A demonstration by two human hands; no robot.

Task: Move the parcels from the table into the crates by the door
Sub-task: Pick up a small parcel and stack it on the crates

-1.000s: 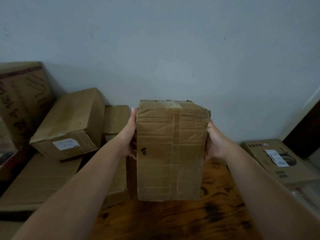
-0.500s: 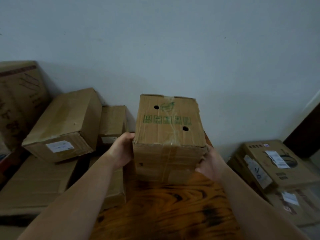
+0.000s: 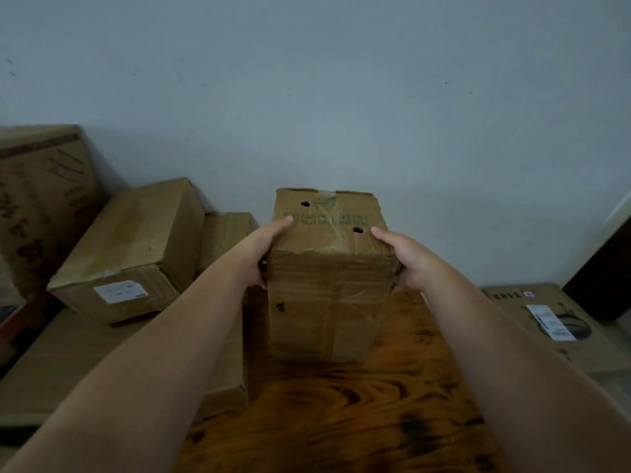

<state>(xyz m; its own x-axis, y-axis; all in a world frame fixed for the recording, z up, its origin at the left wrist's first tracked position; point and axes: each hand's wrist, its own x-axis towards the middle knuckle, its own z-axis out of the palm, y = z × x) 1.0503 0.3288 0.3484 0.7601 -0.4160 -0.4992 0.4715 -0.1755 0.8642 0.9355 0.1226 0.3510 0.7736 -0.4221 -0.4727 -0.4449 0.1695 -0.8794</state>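
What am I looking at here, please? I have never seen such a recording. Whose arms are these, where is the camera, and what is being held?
There is no machine here. A person wears a wide-angle camera on the head. It looks forward and down, so you see that person's own two bare arms. The left hand and the right hand hold a worn, taped cardboard box by its upper corners, one grip on each side. The box seems to stand upright on a dark wooden table. To the left lie more cardboard parcels, among them a parcel with a white label. To the right, lower down, lies a flat printed carton. Behind is a plain wall. No crates are in view.
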